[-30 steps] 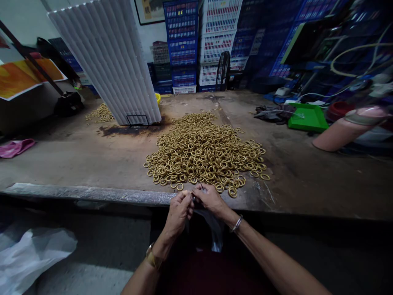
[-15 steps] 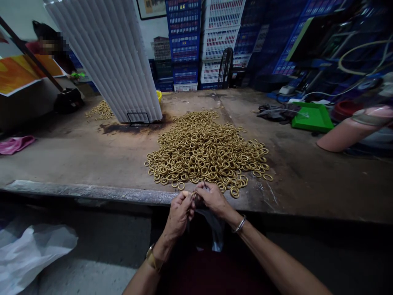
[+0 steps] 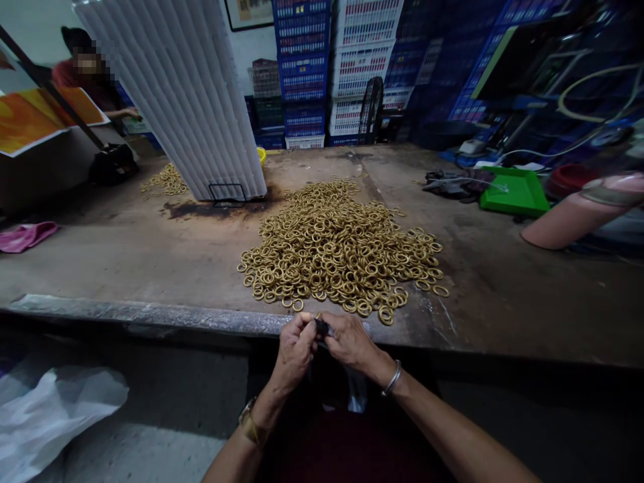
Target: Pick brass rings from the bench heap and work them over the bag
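Note:
At the table's front edge my two hands meet, both closed. My left hand (image 3: 296, 345) pinches a gold-coloured ring, mostly hidden by the fingers. Against it my right hand (image 3: 355, 341) holds a small dark object (image 3: 320, 327), its kind too small to make out. Just beyond the fingers spreads a large heap of gold-coloured rings (image 3: 337, 248). A few single rings lie loose along its near edge.
A tall ribbed whitish panel (image 3: 186, 100) stands at the heap's left, with a smaller ring pile (image 3: 168, 180) behind. A green tray (image 3: 516, 191) and pink cylinder (image 3: 568, 218) are at right. Another person (image 3: 88, 74) is at far left. Stacked crates (image 3: 304, 74) line the back.
My right hand has rolled and dropped slightly, bringing the dark object between both hands. The left hand has barely moved. The person at far left has raised their head and shifted an arm.

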Available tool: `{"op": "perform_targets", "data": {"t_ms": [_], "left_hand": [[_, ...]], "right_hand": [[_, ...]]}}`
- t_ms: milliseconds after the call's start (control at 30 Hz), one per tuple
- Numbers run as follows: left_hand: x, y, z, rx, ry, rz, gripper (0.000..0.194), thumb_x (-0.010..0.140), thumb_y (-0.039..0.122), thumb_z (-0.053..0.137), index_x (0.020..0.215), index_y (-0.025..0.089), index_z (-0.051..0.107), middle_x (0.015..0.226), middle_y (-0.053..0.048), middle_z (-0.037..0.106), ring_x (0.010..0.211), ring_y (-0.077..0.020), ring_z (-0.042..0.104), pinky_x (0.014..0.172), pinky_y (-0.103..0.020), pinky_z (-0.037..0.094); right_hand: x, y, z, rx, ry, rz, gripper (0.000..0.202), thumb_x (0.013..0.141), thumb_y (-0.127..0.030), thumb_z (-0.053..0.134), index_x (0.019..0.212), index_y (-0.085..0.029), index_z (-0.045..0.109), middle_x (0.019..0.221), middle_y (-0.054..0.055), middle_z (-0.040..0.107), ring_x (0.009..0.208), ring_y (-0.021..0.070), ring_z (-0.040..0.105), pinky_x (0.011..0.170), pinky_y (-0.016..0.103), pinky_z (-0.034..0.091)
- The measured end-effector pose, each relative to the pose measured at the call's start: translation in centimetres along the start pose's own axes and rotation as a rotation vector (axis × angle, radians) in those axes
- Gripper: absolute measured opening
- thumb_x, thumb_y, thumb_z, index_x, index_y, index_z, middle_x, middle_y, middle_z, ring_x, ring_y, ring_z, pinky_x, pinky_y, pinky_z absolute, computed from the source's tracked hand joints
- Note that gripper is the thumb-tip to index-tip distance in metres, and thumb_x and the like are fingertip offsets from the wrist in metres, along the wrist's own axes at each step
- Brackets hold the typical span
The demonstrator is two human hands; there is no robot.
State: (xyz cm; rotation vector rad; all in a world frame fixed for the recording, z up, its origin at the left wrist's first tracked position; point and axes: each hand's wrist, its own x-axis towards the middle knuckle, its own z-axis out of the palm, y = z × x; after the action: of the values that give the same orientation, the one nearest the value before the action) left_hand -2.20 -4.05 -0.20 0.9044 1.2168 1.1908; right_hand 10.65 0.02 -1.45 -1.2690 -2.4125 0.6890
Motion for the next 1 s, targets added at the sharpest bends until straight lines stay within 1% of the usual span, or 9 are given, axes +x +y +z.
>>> {"op": "perform_targets", "data": {"t_ms": [200, 300, 400, 500, 567, 667, 833, 900, 1000], "left_hand": [[0.0, -0.3, -0.1, 0.005, -0.015, 0.019, 0.026, 0.074, 0.042, 0.055, 0.073, 0.016, 0.053, 0.056, 0.004, 0.046, 0.043, -0.0047, 0.037, 0.04, -0.016, 0.027], [-0.1, -0.4, -0.2, 0.017, -0.007, 0.019, 0.026, 0.076, 0.041, 0.054, 0.071, 0.016, 0.052, 0.057, 0.004, 0.047, 0.044, -0.0043, 0.038, 0.04, -0.015, 0.028], [-0.8, -0.4, -0.4, -0.004, -0.006, -0.03, 0.027, 0.076, 0.042, 0.054, 0.07, 0.016, 0.051, 0.055, 0.005, 0.046, 0.041, -0.0039, 0.037, 0.038, -0.015, 0.026], [-1.8, -0.3, -0.8, -0.117, -0.057, -0.088, 0.026, 0.076, 0.042, 0.055, 0.074, 0.016, 0.052, 0.054, 0.005, 0.046, 0.039, -0.0035, 0.036, 0.037, -0.015, 0.026], [-2.3, -0.2, -1.1, -0.251, -0.073, -0.131, 0.025, 0.075, 0.041, 0.057, 0.074, 0.016, 0.051, 0.056, 0.005, 0.047, 0.04, -0.0036, 0.036, 0.037, -0.015, 0.026], [-2.4, -0.2, -1.8, -0.442, -0.037, -0.179, 0.026, 0.074, 0.039, 0.058, 0.072, 0.015, 0.05, 0.064, 0.002, 0.053, 0.043, -0.004, 0.04, 0.037, -0.016, 0.028], [-1.9, -0.9, -3.1, -0.565, 0.017, -0.174, 0.024, 0.074, 0.035, 0.06, 0.072, 0.012, 0.051, 0.076, -0.006, 0.06, 0.05, -0.0064, 0.047, 0.038, -0.017, 0.03], [-1.8, -1.1, -3.5, -0.621, 0.024, -0.182, 0.02, 0.074, 0.031, 0.06, 0.075, 0.013, 0.052, 0.076, -0.005, 0.06, 0.05, -0.0069, 0.048, 0.039, -0.017, 0.031], [-1.6, -1.2, -3.9, -0.719, -0.008, -0.205, 0.017, 0.073, 0.026, 0.06, 0.083, 0.015, 0.053, 0.072, -0.003, 0.058, 0.052, -0.0075, 0.049, 0.04, -0.017, 0.033]], "right_hand": [[-0.2, -0.1, 0.0, -0.008, -0.016, 0.005, 0.016, 0.072, -0.013, 0.042, 0.078, -0.019, 0.056, 0.068, 0.001, 0.062, 0.06, 0.0127, 0.052, 0.056, 0.022, 0.028], [0.0, -0.4, -0.2, -0.053, -0.04, 0.044, 0.017, 0.073, -0.014, 0.043, 0.08, -0.019, 0.058, 0.068, 0.002, 0.063, 0.062, 0.0134, 0.053, 0.056, 0.022, 0.028], [0.5, -0.5, -0.5, -0.108, -0.058, 0.105, 0.019, 0.076, -0.018, 0.043, 0.084, -0.02, 0.06, 0.072, 0.003, 0.064, 0.066, 0.0141, 0.055, 0.056, 0.023, 0.028], [1.4, -0.6, -0.8, -0.177, -0.049, 0.182, 0.024, 0.077, -0.019, 0.043, 0.094, -0.021, 0.059, 0.079, 0.004, 0.066, 0.072, 0.0149, 0.058, 0.06, 0.022, 0.03], [2.1, -0.9, -0.6, -0.201, -0.03, 0.184, 0.026, 0.077, -0.019, 0.044, 0.1, -0.021, 0.057, 0.084, 0.004, 0.066, 0.077, 0.0149, 0.058, 0.063, 0.022, 0.031], [3.1, -1.7, 0.1, -0.206, 0.016, 0.169, 0.021, 0.081, -0.024, 0.042, 0.097, -0.021, 0.056, 0.087, 0.004, 0.066, 0.08, 0.0154, 0.059, 0.064, 0.022, 0.032], [4.8, -3.1, 1.4, -0.297, 0.025, 0.29, 0.025, 0.086, -0.038, 0.038, 0.096, -0.019, 0.052, 0.086, 0.008, 0.065, 0.081, 0.019, 0.06, 0.066, 0.025, 0.034], [5.3, -3.3, 1.5, -0.328, 0.011, 0.309, 0.026, 0.085, -0.037, 0.039, 0.098, -0.018, 0.05, 0.087, 0.009, 0.065, 0.083, 0.0202, 0.06, 0.067, 0.027, 0.034], [5.7, -3.3, 1.5, -0.351, -0.003, 0.321, 0.023, 0.084, -0.032, 0.041, 0.099, -0.017, 0.049, 0.085, 0.009, 0.065, 0.083, 0.0215, 0.06, 0.067, 0.028, 0.035]]}}
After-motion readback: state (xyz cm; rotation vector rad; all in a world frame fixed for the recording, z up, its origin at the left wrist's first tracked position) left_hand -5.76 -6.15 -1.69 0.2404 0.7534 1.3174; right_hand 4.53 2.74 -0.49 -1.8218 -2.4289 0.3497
